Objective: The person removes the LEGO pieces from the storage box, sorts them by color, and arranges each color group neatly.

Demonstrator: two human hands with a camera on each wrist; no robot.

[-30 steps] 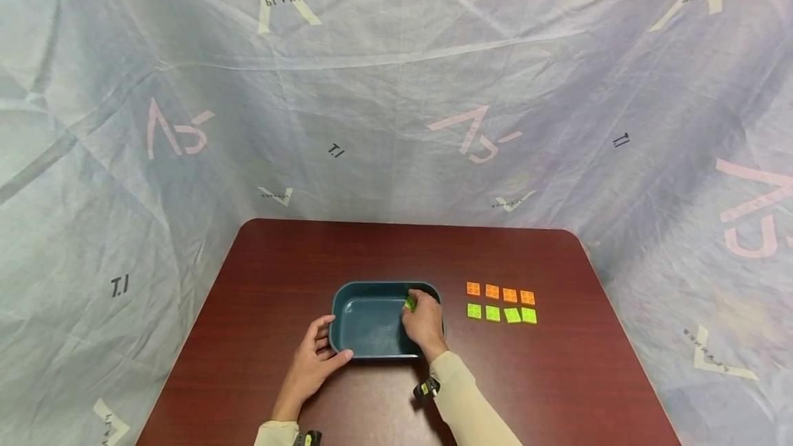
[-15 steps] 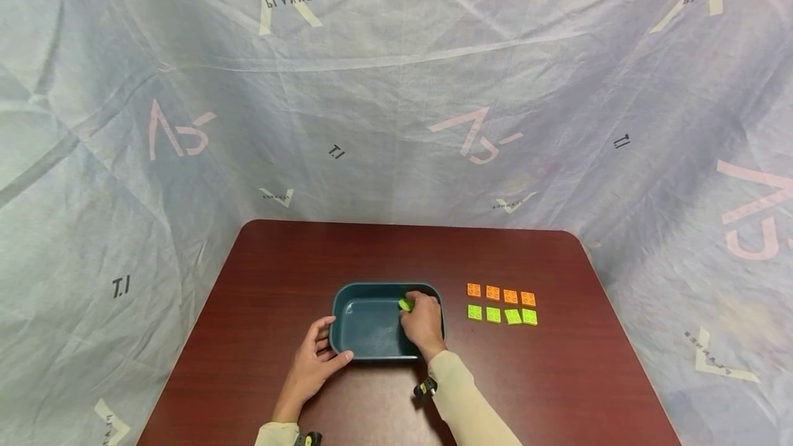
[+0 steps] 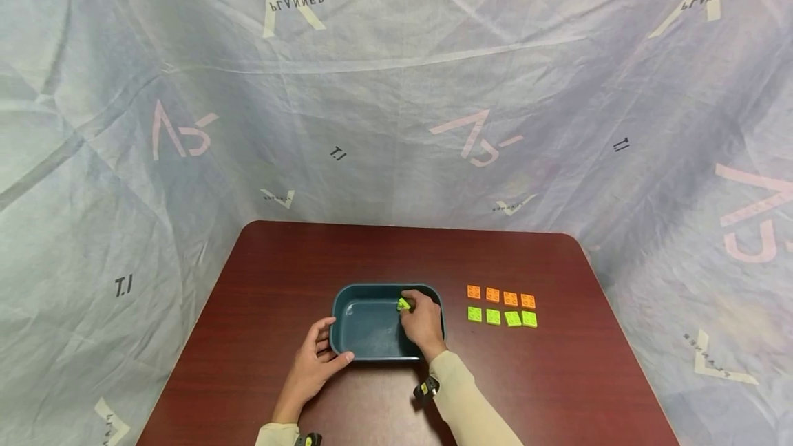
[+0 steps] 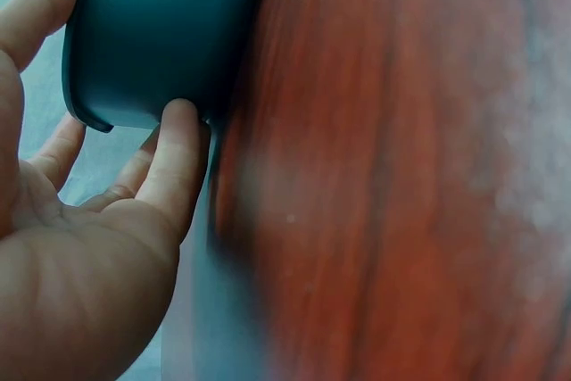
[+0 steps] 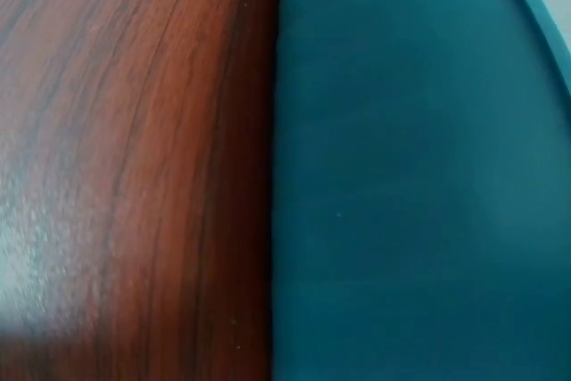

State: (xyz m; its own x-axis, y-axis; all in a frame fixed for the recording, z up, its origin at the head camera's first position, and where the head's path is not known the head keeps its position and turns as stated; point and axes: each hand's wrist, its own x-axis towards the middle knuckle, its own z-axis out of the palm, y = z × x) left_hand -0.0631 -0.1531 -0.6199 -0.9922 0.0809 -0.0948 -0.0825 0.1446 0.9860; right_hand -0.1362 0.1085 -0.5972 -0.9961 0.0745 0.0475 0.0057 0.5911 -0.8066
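Observation:
A dark teal rectangular tray (image 3: 372,329) with rounded corners rests on the table. My left hand (image 3: 312,363) holds its left end, fingers at the side and thumb at the front rim; in the left wrist view, fingers (image 4: 178,144) touch the tray's outer wall (image 4: 169,33). Reaching over the right part of the tray, my right hand (image 3: 423,322) pinches a lime-green toy building brick (image 3: 403,304) at its fingertips. Whether the brick touches the tray floor cannot be told. The right wrist view has only the tray wall (image 5: 401,176) and table, with no fingers showing.
Right of the tray lie two rows of flat studded bricks: several orange bricks (image 3: 492,294) behind, several lime-green bricks (image 3: 493,316) in front. The dark red wooden table (image 3: 279,260) has rounded far corners. A pale printed sheet (image 3: 384,102) hangs around it.
The green brick at my right fingertips has shifted slightly left and turned, so more of it shows. My left hand and the tray stay in place.

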